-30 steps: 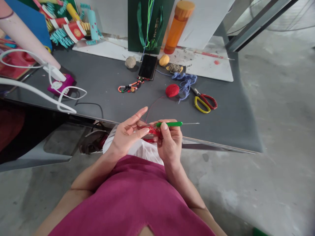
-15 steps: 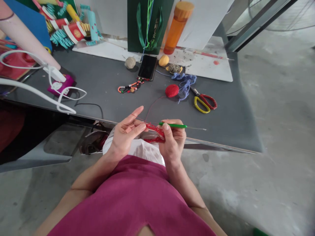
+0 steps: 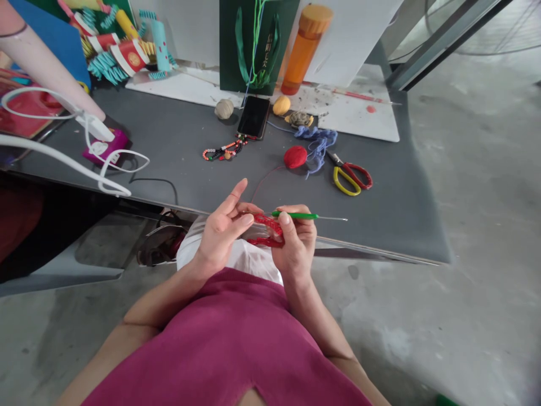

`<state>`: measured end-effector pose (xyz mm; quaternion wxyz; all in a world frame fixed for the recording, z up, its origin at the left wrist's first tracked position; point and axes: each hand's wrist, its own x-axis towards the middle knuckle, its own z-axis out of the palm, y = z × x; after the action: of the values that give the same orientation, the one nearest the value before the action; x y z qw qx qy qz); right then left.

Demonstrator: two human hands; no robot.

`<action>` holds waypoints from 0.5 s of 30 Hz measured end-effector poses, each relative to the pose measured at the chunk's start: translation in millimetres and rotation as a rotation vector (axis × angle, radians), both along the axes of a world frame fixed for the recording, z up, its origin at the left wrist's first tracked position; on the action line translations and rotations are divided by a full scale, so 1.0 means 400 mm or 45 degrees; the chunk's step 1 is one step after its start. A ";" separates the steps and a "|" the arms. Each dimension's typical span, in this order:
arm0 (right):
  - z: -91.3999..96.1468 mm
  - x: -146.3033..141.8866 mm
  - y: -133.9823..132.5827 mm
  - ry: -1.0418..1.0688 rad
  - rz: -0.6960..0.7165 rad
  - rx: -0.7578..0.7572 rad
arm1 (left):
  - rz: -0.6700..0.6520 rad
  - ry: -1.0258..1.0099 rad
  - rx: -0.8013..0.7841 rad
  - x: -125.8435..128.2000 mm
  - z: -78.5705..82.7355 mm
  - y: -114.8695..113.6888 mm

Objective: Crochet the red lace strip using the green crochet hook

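Note:
My right hand [image 3: 296, 242] pinches a green-handled crochet hook [image 3: 293, 215], whose thin metal shaft points right over the grey table. My left hand [image 3: 222, 225] holds a red crocheted strip [image 3: 266, 230] against the hook, with its index finger raised. A thin red yarn strand [image 3: 264, 183] runs from the left hand to a red yarn ball [image 3: 295, 157] lying on the table, well beyond both hands. The hook's tip is bare, and my fingers hide part of the strip.
A grey table [image 3: 169, 163] edge passes just beyond my hands. On it lie a tangle of blue yarn [image 3: 316, 144], yellow-and-red-handled scissors [image 3: 346, 177], a phone [image 3: 254, 117] and a bead string [image 3: 224, 149]. A white cable [image 3: 63, 149] crosses the left side.
The red strip shows more between my hands than a second ago. The hook has swung a little, its tip now further right and lower.

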<state>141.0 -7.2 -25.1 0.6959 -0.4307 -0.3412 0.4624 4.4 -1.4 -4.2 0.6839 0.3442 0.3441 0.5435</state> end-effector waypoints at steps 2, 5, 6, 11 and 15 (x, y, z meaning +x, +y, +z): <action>-0.001 -0.001 0.000 0.007 0.007 -0.008 | 0.004 -0.009 -0.004 0.006 0.001 0.001; -0.005 -0.002 0.000 0.006 0.015 0.014 | 0.060 -0.091 -0.053 0.011 0.004 0.001; -0.007 -0.002 0.000 -0.008 0.013 0.021 | 0.076 -0.118 -0.066 0.011 0.005 0.000; -0.014 -0.001 0.002 -0.096 -0.005 0.093 | 0.052 -0.041 -0.019 0.009 0.002 0.001; -0.015 0.002 -0.004 -0.334 -0.092 0.249 | 0.068 -0.038 0.023 0.012 -0.006 0.004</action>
<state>141.6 -8.9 -31.2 0.7002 -0.4296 -0.4568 0.3414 9.2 0.1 -6.4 0.6712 0.3329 0.3379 0.5697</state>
